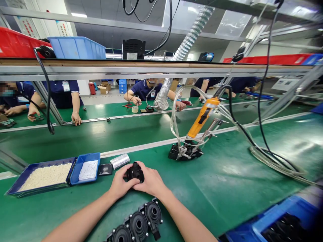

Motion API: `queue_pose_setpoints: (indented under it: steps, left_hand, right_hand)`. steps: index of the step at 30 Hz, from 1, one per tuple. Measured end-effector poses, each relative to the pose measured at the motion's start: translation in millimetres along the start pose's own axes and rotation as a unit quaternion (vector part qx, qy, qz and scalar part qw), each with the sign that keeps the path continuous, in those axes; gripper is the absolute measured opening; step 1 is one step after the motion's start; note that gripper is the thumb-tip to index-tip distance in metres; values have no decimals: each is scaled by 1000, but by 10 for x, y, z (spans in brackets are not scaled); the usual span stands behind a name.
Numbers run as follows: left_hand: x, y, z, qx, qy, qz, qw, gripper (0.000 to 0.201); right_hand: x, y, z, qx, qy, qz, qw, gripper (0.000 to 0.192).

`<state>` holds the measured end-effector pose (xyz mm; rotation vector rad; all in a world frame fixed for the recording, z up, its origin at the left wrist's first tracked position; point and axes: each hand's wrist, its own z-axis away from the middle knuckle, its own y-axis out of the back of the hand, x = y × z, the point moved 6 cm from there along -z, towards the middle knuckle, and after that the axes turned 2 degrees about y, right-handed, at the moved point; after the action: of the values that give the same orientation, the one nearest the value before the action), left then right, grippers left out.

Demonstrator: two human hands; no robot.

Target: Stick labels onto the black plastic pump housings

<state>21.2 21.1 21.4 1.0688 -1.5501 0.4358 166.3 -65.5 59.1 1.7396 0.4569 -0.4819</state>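
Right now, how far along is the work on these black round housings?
Three black housings lie in a row near the person; whether they are finished cannot be told. In hand: the left hand and right hand grip one black part. The orange screwdriver stands untouched in its stand.

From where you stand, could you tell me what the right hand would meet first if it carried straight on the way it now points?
The right hand points up-left across the black part it grips with the left hand. Beyond that, the clear plastic roll probably comes first, though depth is uncertain.
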Motion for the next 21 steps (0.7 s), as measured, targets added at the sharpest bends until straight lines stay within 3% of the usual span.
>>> queue_pose_setpoints:
  steps: [4, 6, 8, 11, 15, 21]
  left_hand:
    - [60, -90, 56, -85, -88, -72, 990, 62]
    - [104, -99, 67, -100, -144, -123, 977, 57]
    - [138, -46, 53, -59, -190, -189, 962, 52]
    - [120, 57, 5, 17, -209, -285, 935, 52]
    - [36, 109, -46, 54, -194, -381, 903, 57]
    - [-27, 146, -76, 91, -138, -464, 870, 62]
  right_hand:
    - [140, 237, 56, -26, 6, 3, 1000, 76]
    - [276, 441, 151, -35, 0, -2, 999, 75]
    - [421, 631, 282, -44, -18, -16, 999, 75]
    - [581, 781, 487, -97, -47, -65, 992, 66]
    - [609, 791, 659, -188, -63, -148, 969, 62]
    - [512, 764, 773, -251, -55, -202, 945, 61]
